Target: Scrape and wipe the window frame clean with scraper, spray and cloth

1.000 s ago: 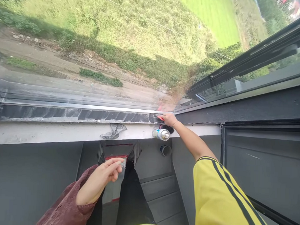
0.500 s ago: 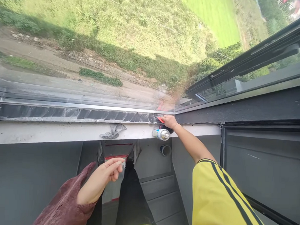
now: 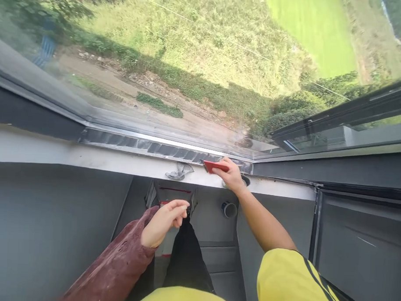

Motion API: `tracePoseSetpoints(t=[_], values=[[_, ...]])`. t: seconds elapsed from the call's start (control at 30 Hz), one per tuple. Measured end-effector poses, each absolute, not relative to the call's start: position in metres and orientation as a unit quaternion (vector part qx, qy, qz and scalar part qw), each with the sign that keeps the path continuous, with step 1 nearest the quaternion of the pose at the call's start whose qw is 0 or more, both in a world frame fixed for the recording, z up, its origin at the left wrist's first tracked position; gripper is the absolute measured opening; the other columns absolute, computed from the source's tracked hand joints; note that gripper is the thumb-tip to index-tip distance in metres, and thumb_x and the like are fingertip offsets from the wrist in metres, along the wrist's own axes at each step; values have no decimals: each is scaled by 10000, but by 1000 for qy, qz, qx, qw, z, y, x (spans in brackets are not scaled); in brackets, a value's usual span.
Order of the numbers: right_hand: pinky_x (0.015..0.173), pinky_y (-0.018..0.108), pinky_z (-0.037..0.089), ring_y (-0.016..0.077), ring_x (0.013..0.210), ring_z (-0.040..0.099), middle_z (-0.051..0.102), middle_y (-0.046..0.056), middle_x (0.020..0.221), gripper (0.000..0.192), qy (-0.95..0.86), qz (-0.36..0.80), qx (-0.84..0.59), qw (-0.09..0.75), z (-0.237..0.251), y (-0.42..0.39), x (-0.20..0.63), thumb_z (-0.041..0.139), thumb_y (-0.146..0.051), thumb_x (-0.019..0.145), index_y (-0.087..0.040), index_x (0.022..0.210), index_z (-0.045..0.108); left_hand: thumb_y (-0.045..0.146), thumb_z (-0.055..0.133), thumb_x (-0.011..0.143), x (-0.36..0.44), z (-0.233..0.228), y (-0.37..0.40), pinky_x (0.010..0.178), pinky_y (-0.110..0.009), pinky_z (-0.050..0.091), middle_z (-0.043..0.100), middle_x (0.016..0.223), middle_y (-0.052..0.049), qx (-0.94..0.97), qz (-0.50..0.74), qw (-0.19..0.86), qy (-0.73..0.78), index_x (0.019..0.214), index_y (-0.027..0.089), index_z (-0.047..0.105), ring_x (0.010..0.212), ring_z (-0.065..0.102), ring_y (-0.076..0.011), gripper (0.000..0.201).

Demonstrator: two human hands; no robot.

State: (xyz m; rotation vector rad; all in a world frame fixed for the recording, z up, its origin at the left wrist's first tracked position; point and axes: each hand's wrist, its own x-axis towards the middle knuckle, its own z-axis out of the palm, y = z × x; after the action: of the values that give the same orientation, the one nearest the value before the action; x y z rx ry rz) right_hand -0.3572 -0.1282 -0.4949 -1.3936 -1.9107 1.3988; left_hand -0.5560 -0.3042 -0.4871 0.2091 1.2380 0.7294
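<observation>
Our right hand grips the red scraper at the window track, left hand loosely curled, holding nothing we can see

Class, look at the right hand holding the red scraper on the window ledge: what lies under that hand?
Under the right hand gripping the red scraper, only a pale object's edge and a dark round rim show on the white ledge; the hand covers the rest.

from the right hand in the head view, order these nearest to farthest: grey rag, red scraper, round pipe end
1. red scraper, held in the right hand, over the sill.
2. round pipe end, just below the hand, under the sill.
3. grey rag, to the left on the sill.
</observation>
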Motion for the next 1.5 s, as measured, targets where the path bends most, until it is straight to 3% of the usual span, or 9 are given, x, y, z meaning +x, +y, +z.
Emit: tracePoseSetpoints(t=[0.1,0.2,0.37,0.63,0.87,1.0,1.2,1.33,1.5], values=[[680,326,500,182,717,613,658,43,771,372,-439,735,-492,159,-499,-150,-387,759,-432,614,-156,850,677,446,652,748,-571,-482,-300,581,-245,409,567,956,-66,99,393,674,617,1149,169,581,694,514,-132,493],[677,315,515,177,691,640,694,53,782,434,-307,819,-469,120,-497,-166,-409,823,-334,513,-129,869,684,444,677,733,-586,-473,-294,722,-283,457,530,1177,-90,105,426,661,609,1285,212,519,908,548,-187,620],[650,280,511,165,679,646,710,57,812,451,-288,838,-454,95,-489,-178,-431,827,-288,511,-126,911,695,383,644,796,-601,-462,-288,797,-316,448,596,1148,-107,145,447,735,488,1257,163,556,980,561,-223,518],[634,296,514,176,663,647,711,46,792,397,-325,824,-458,71,-486,-179,-446,821,-300,523,-143,868,706,463,771,643,-610,-472,-292,687,-316,461,658,869,-87,92,454,649,603,842,127,654,737,586,-191,407],[688,327,520,194,713,649,701,47,797,388,-335,793,-501,87,-497,-181,-444,810,-337,533,-149,852,693,472,771,637,-616,-476,-297,642,-275,432,652,808,-84,61,433,622,650,847,130,700,686,531,-147,407],[726,306,484,180,788,619,673,37,856,255,-531,657,-528,82,-522,-184,-428,649,-346,736,-185,931,680,439,749,657,-623,-476,-307,647,-254,451,653,980,-95,9,429,600,675,977,140,692,744,535,-149,442],[767,258,376,178,921,533,601,79,1047,309,-774,208,-596,-42,-581,-152,-381,401,-198,905,-233,1082,653,219,726,690,-656,-495,-331,792,-155,444,609,1000,-4,-45,418,541,729,1020,226,660,997,524,-120,337],[792,273,332,185,988,501,595,78,1099,340,-783,106,-610,-58,-619,-126,-359,392,-152,904,-243,1127,632,312,767,675,-667,-493,-339,668,-157,475,555,738,6,-93,444,570,685,667,167,620,721,509,-97,207],[886,320,263,186,1051,473,623,68,1092,324,-807,49,-589,11,-648,-114,-354,405,-125,900,-239,1081,649,346,862,508,-660,-491,-343,588,-168,485,564,696,-3,-90,406,599,684,751,157,660,665,512,-112,368]])
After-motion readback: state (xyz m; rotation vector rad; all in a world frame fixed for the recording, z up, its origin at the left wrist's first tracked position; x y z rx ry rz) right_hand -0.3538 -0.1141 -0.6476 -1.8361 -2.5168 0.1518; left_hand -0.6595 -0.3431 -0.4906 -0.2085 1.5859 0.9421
